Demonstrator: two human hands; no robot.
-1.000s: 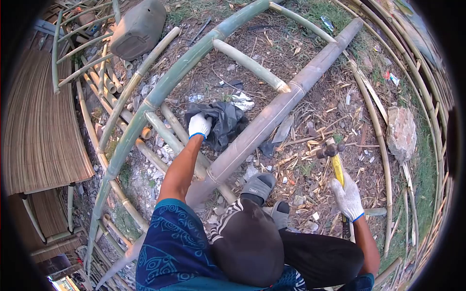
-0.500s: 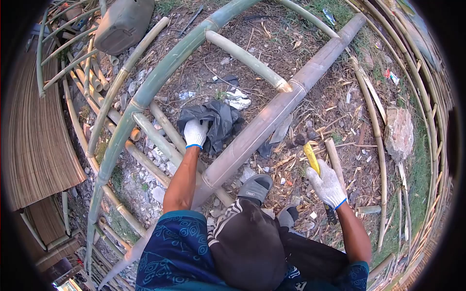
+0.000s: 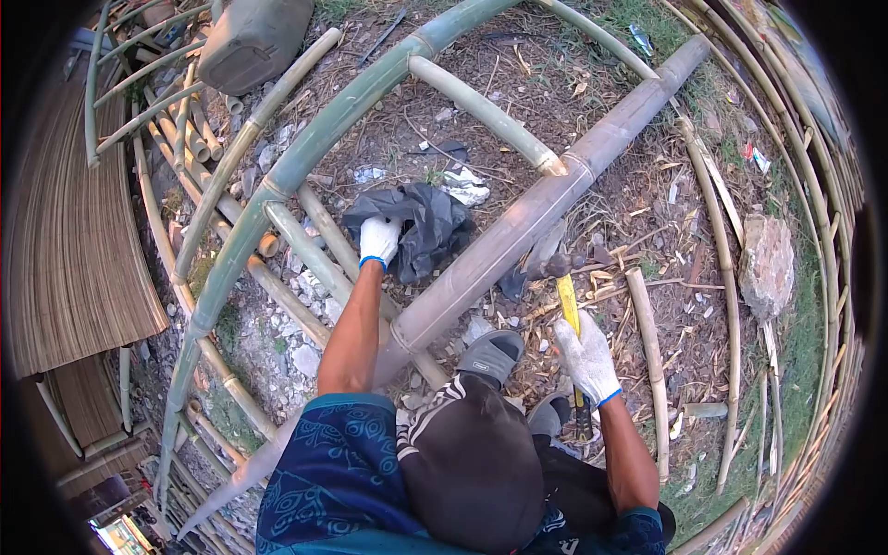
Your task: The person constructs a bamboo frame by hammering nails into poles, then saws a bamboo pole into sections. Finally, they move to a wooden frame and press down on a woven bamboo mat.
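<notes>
Bamboo frame (image 3: 305, 157) lies on ground, green curved pole far left. Thick grey pole (image 3: 518, 236) runs diagonal from near centre to far right, cross rung (image 3: 486, 111) joins it far side. Woven mat (image 3: 65, 231) at left. Grey jerrycan (image 3: 254, 37) far left. Stone (image 3: 766, 264) at right. Black plastic bag (image 3: 421, 227) between poles, centre. Hammer (image 3: 562, 296) right of thick pole, head just beside pole, yellow handle. Right hand (image 3: 585, 356), gloved, wrapped around hammer handle. Left hand (image 3: 379, 239), gloved, closed on bag edge.
</notes>
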